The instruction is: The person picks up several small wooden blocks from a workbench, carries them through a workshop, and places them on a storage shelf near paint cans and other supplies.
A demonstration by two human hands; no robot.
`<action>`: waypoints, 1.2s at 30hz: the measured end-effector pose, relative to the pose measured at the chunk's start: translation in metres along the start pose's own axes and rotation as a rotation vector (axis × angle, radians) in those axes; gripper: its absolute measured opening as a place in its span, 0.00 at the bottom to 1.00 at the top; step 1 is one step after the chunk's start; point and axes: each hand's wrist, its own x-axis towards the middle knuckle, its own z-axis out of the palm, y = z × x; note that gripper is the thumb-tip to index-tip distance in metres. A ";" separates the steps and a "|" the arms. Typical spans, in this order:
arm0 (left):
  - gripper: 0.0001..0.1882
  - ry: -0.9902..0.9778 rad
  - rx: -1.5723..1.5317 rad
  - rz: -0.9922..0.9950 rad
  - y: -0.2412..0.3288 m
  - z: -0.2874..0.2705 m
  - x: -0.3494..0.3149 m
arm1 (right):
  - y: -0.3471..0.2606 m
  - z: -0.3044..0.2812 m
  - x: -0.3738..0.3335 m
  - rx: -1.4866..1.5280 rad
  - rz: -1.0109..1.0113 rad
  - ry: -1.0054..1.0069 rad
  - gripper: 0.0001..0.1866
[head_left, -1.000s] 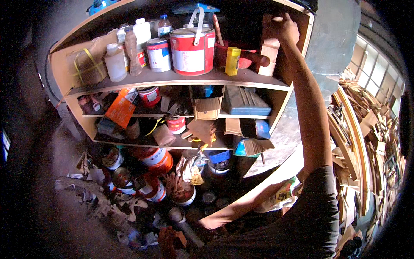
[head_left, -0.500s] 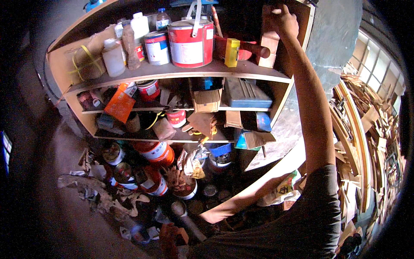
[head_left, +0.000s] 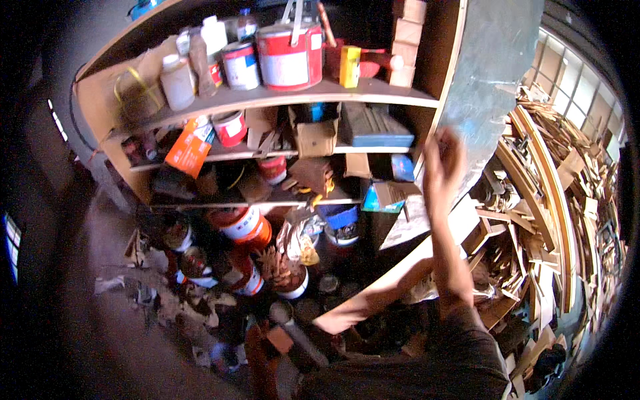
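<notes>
My right hand (head_left: pixel 445 160) is raised beside the right side panel of the shelving unit. Its fingers are curled but smeared by motion, and I see no object in them. Up on the top shelf, a stack of pale wooden blocks (head_left: pixel 404 50) stands against that panel, apart from my hand. My left forearm (head_left: pixel 380 297) crosses low in front of me, pointing up and right. My left hand is hidden behind my right arm, so whatever it holds does not show. A crumpled plastic bag (head_left: pixel 422 291) lies by the forearm.
Left of the blocks are a yellow box (head_left: pixel 349 67), a red paint can (head_left: pixel 290 59) and several bottles. Lower shelves hold a blue-grey case (head_left: pixel 379 128) and an orange packet (head_left: pixel 190 148). Buckets (head_left: pixel 247 227) crowd the floor. Scrap wood (head_left: pixel 580 180) is heaped at right.
My right hand has come down from the top of the block stack to beside the side panel. The full stack now shows. The whole view has shifted slightly.
</notes>
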 end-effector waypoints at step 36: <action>0.17 -0.739 0.045 0.238 0.041 0.137 -0.034 | -0.128 -0.032 -0.255 0.528 0.966 -0.253 0.28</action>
